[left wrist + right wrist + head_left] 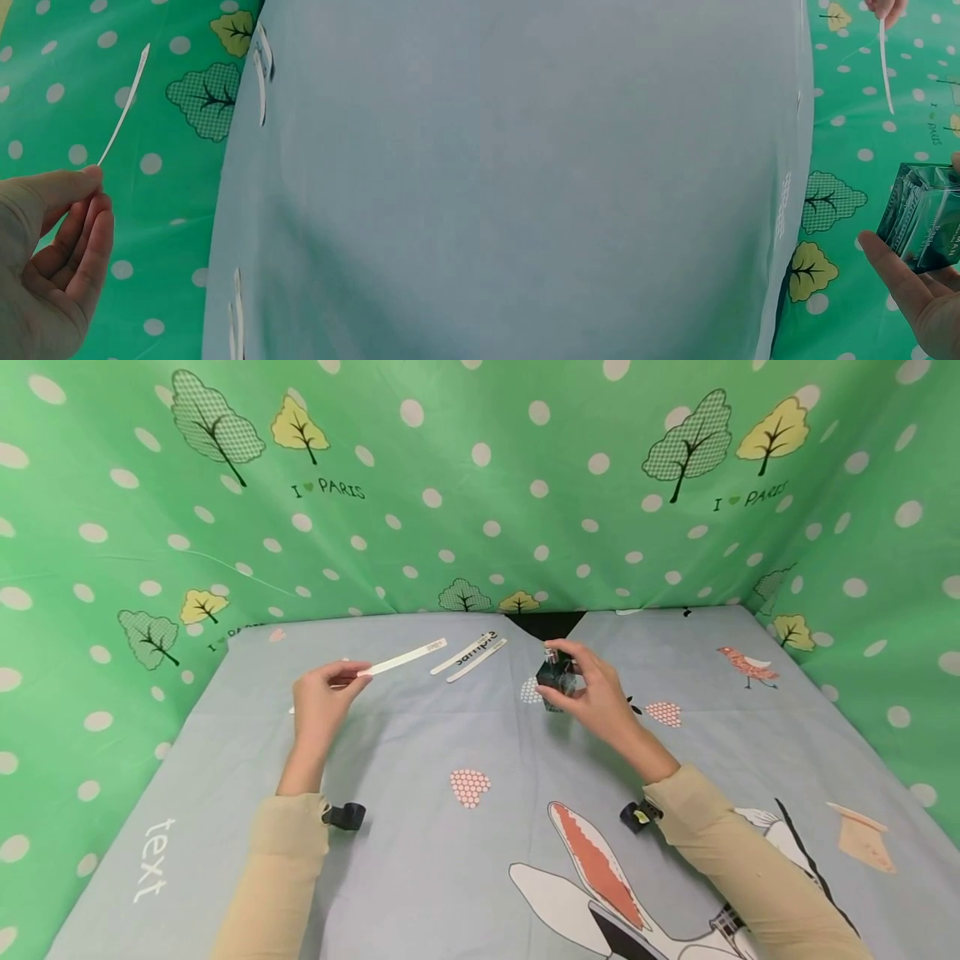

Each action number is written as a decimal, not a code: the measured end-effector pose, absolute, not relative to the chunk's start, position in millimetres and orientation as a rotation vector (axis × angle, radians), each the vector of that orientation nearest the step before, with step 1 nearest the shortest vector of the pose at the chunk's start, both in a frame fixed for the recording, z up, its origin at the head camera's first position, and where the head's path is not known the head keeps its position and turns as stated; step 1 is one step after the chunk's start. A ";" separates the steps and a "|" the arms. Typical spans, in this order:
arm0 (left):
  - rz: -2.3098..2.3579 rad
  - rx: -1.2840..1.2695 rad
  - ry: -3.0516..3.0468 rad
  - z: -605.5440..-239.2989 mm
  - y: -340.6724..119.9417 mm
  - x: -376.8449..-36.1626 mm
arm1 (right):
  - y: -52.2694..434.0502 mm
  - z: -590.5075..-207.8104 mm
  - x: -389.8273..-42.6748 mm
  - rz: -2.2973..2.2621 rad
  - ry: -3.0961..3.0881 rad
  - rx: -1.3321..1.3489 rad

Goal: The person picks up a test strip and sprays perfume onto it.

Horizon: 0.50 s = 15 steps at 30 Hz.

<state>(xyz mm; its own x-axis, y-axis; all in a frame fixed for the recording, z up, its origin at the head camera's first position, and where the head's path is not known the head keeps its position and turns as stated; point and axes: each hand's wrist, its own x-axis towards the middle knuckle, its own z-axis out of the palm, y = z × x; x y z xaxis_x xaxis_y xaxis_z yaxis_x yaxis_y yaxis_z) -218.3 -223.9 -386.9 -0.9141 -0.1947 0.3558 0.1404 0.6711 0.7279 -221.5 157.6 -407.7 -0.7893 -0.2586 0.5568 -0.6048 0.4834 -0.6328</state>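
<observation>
My left hand (321,703) pinches one end of a white paper test strip (408,657) between thumb and fingers. The strip (124,105) points up and away from the fingertips, slightly bowed. On the right, my right hand (597,695) grips a dark green glass perfume bottle (552,675), with a finger at its spray top (551,654). In the right wrist view the square bottle (922,217) lies between fingers and thumb, partly cut off by the frame edge. A gap separates the strip from the bottle.
Two more white strips (477,660) lie on the cloth between the hands, toward the back. Other strips (238,315) lie low in the left wrist view. A grey printed cloth (420,860) covers the table; a green dotted curtain (450,443) stands behind.
</observation>
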 end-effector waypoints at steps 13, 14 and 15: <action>-1.147 -0.057 -2.468 -381.8 -208.2 -218.8 | 157.7 -406.5 -220.0 1.232 -2.354 0.723; -1.149 -0.062 -2.465 -381.8 -207.0 -219.0 | 157.8 -406.4 -219.9 1.232 -2.356 0.721; -1.150 -0.067 -2.465 -381.7 -205.6 -219.1 | 157.9 -406.3 -219.8 1.231 -2.357 0.719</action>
